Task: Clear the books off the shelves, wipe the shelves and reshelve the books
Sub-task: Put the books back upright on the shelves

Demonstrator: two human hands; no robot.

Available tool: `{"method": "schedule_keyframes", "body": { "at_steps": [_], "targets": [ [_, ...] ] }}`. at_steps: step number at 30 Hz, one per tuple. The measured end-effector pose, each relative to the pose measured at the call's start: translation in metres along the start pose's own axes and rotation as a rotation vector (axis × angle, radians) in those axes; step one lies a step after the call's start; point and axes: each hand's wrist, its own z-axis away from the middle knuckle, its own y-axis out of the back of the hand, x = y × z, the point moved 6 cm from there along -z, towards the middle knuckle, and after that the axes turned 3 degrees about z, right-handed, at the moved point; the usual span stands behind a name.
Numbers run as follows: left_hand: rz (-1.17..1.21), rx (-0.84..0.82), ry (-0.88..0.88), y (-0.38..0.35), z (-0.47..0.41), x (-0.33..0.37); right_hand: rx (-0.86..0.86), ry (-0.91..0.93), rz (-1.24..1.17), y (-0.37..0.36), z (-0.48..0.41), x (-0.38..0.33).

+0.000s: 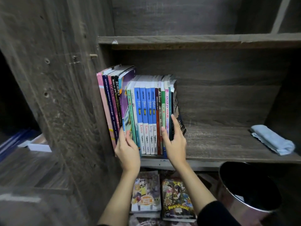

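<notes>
One row of books (132, 101) on the shelf (219, 144) is clasped by left grip (127, 148) and right grip (175, 144), four blue spines (149, 111) between.

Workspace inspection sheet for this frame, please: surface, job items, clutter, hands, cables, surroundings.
Surface: wooden shelf, right part bare.
Job's things: books upright in a row at the shelf's left end; folded blue cloth at its right end.
Clutter: comic books lying below the shelf; shiny bin lower right.
Hands: left hand grips the row near its left; right hand grips its right end.
Cables: nothing seen.
Surroundings: upper shelf, no books visible on it; wooden side panel.
</notes>
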Motion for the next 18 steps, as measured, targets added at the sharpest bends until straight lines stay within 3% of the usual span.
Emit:
{"method": "schedule_keyframes", "body": {
  "at_steps": [9,18],
  "targets": [
    [-0.042,0.097,0.039,-0.016,0.0,-0.006,-0.017,0.03,-0.011,0.003,-0.001,0.003],
    [0.141,0.044,-0.025,-0.001,0.005,-0.016,-0.063,0.058,-0.003,0.006,-0.001,0.004]
  ]
}}
